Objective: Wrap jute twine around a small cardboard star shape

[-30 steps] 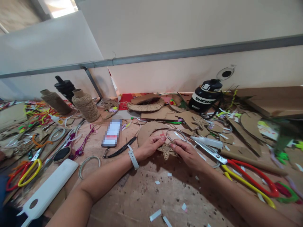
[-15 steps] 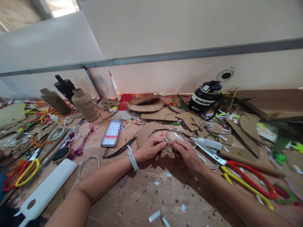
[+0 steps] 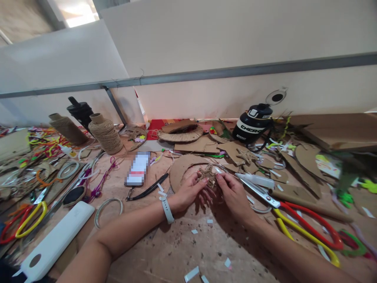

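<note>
Both hands, left and right, pinch one twine-wrapped star just above my counter. Light, rough, stiff; I grip opposite points, since twine may slip loose.

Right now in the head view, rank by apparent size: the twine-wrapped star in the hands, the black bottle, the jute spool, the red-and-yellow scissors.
1. red-and-yellow scissors, though nearer the camera
2. black bottle and jute spool, too alike to rank
3. twine-wrapped star
</note>
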Motion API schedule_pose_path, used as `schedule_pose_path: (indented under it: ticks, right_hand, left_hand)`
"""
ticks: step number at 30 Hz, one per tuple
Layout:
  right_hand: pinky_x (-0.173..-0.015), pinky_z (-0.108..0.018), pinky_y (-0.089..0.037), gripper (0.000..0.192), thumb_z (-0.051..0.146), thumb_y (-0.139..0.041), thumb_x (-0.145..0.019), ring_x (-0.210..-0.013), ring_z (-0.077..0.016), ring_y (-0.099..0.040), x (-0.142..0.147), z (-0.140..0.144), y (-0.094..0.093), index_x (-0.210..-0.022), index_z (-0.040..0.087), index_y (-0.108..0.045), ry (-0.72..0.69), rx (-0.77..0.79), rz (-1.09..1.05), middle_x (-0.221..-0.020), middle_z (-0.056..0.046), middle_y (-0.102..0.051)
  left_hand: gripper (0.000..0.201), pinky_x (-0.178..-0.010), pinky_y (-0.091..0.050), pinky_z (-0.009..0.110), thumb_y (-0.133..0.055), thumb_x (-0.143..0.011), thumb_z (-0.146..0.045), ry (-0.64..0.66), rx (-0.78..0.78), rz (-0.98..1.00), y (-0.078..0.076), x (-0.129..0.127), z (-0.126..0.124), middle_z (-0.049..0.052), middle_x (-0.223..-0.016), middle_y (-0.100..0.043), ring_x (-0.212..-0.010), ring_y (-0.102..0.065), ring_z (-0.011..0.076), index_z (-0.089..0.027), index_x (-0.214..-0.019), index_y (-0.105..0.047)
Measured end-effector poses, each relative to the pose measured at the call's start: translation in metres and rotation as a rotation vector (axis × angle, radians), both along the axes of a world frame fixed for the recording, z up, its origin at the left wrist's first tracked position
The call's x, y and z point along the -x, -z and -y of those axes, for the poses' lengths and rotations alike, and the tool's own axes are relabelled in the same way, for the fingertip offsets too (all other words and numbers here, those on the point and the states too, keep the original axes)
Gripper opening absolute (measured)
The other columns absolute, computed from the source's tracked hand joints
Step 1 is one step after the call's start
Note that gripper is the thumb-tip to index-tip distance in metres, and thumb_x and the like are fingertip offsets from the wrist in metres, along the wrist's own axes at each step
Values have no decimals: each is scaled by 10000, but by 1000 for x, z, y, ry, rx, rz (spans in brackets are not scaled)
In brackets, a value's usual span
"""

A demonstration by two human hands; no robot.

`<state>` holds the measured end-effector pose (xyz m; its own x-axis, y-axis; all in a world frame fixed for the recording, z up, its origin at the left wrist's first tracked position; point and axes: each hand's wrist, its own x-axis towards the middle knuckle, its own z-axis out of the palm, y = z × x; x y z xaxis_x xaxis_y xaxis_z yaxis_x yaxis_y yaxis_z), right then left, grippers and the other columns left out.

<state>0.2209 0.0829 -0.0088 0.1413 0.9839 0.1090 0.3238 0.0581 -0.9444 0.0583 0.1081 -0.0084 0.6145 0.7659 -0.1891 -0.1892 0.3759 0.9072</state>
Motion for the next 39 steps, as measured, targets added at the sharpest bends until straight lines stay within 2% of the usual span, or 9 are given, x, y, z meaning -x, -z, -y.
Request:
schedule_pose_path:
  ticks: [7, 12, 19, 22, 24, 29, 32, 35, 39]
  right_hand:
    - [-631, -303, -416, 434, 608, -514, -891, -650, -183, -495, 1, 1, 0, -736, 211, -599, 8, -46, 59, -656, 6, -533]
    - [-570, -290, -395, 439, 602, -516, -878, -586, -166, -468, 1, 1, -1, -703, 207, -592, 13, -47, 75, -609, 16, -516]
    - [-501, -281, -382, 469, 657, -528, -845, -518, -153, -457, 3, 3, -3, -694, 215, -576, -6, 22, 18, -550, 32, -485]
    - [-500, -279, -381, 485, 671, -538, -829, -517, -147, -454, 3, 2, -4, -664, 215, -554, -18, 39, 1, -551, 33, -483]
    - [-507, -281, -390, 508, 694, -540, -814, -527, -147, -464, 3, 1, -5, -656, 211, -554, -30, 63, -11, -559, 29, -491]
    - [-540, -282, -432, 543, 735, -566, -788, -565, -154, -524, 2, -1, -2, -724, 196, -581, -208, 199, -86, -618, 10, -573]
    - [-521, -271, -432, 528, 721, -625, -763, -562, -152, -545, 0, -3, 1, -814, 196, -596, -298, 247, -139, -645, 12, -604]
    - [-525, -271, -436, 476, 673, -581, -833, -580, -159, -565, -5, -5, 1, -834, 198, -616, -288, 160, -50, -672, 4, -622]
    - [-611, -298, -464, 325, 482, -514, -957, -667, -183, -608, -15, -8, 1, -864, 206, -658, -212, -172, 325, -745, -21, -669]
  left_hand:
    - [726, -411, -358, 151, -644, -807, -639, -51, -121, -42, 2, 0, -2, -53, -618, -603, -447, -521, 74, -151, -1299, -428]
    - [671, -391, -344, 148, -605, -850, -616, -40, -173, -93, 2, 2, -3, -74, -609, -565, -401, -454, 56, -164, -1307, -415]
    - [546, -407, -408, 170, -545, -929, -507, -26, -313, -209, 3, 5, -4, -37, -702, -569, -459, -498, 75, -176, -1338, -396]
    - [540, -415, -437, 173, -565, -917, -485, -44, -339, -215, 5, 5, -6, 3, -830, -605, -509, -553, 78, -189, -1336, -398]
    - [540, -406, -434, 168, -573, -905, -492, -51, -321, -205, 9, 5, -9, -4, -816, -609, -498, -564, 78, -189, -1316, -397]
    - [495, -407, -412, 159, -610, -857, -524, -160, -253, -150, 16, 6, -18, -73, -676, -550, -448, -506, 60, -176, -1147, -409]
    - [526, -403, -410, 166, -626, -849, -525, -172, -242, -143, 17, 7, -21, -94, -635, -529, -425, -479, 61, -176, -1163, -389]
    - [511, -394, -396, 167, -589, -879, -519, -149, -253, -159, 18, 8, -22, -98, -617, -538, -394, -462, 61, -181, -1198, -375]
    - [414, -417, -380, 170, -552, -921, -443, -111, -282, -198, 17, 7, -20, -76, -652, -552, -409, -460, 58, -184, -1201, -393]
